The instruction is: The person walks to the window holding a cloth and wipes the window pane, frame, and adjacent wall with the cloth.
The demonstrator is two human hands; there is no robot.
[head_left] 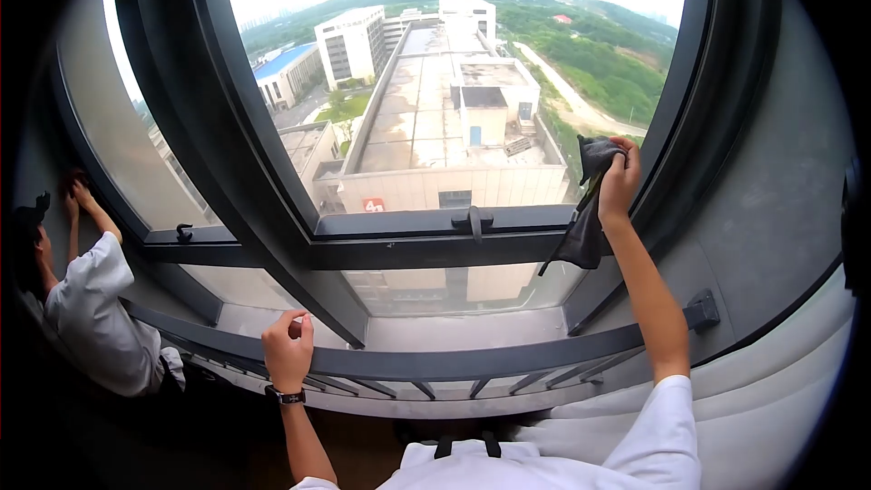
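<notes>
Cloth [582, 240] is dangling by the window frame [390, 252], right side.
I'm pinching its top in my right hand [621, 177]; my left hand [288, 349] is curling loosely shut near the railing [472, 364].

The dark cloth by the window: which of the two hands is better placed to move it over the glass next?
Probably the right hand: it grips the dark cloth beside the glass. The left hand is lower, near the railing, away from the cloth.
</notes>
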